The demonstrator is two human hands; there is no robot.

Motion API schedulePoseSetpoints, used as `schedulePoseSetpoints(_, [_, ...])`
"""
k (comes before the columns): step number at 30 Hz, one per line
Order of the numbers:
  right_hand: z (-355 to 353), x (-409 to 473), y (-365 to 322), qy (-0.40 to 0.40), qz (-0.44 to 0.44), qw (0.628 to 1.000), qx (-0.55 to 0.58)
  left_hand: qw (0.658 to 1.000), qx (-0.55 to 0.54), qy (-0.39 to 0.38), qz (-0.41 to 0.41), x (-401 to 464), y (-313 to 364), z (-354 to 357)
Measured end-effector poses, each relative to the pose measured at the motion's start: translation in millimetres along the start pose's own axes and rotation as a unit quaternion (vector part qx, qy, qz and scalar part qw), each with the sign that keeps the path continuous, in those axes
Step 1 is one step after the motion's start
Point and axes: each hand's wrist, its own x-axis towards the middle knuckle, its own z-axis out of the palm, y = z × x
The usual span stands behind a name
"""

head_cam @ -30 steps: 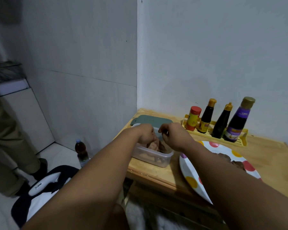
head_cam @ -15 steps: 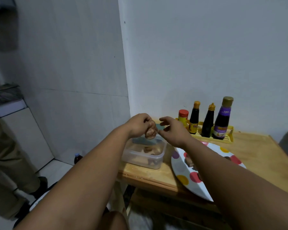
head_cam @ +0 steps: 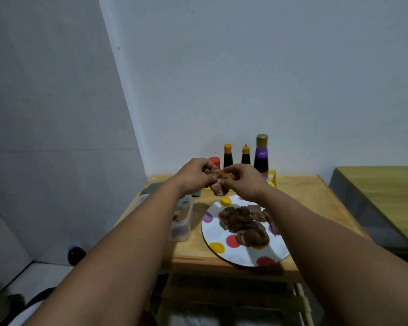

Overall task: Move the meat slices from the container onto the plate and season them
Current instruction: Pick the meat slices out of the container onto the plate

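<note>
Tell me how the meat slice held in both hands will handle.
The meat slice sags below the left hand and right hand, so it is probably floppy. It looks moist, likely slippery. Its small size suggests it is light.

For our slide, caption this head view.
Both hands hold a meat slice above the spotted plate, beside the container.
</note>
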Motion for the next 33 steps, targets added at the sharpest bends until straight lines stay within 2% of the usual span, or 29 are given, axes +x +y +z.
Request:
schedulePoseSetpoints(6, [-31,-21,20,0.023,0.029,0.999,0.000,0.998,0.032,-0.034,0.044,6,23,32])
schedulePoseSetpoints(10, [-47,-34,32,0.039,0.052,0.998,0.002,0.996,0.049,-0.059,0.043,11,33,54])
schedulePoseSetpoints(16, [-70,-48,49,0.008,0.065,0.998,0.012,0.986,0.103,-0.122,0.036,16,34,84])
schedulePoseSetpoints(21, [-78,-52,65,-0.031,0.129,0.991,0.033,0.975,0.127,-0.180,0.017,19,30,98])
schedulePoseSetpoints(27, [-74,-49,70,-0.004,0.115,0.993,-0.001,0.976,0.112,-0.188,0.016,21,28,107])
schedulePoseSetpoints(30, [-78,-45,70,-0.050,0.124,0.991,-0.015,0.963,0.102,-0.250,-0.016,22,30,101])
schedulePoseSetpoints(33, [-82,-41,69,-0.106,0.169,0.979,-0.045,0.940,0.140,-0.305,-0.057,20,31,95])
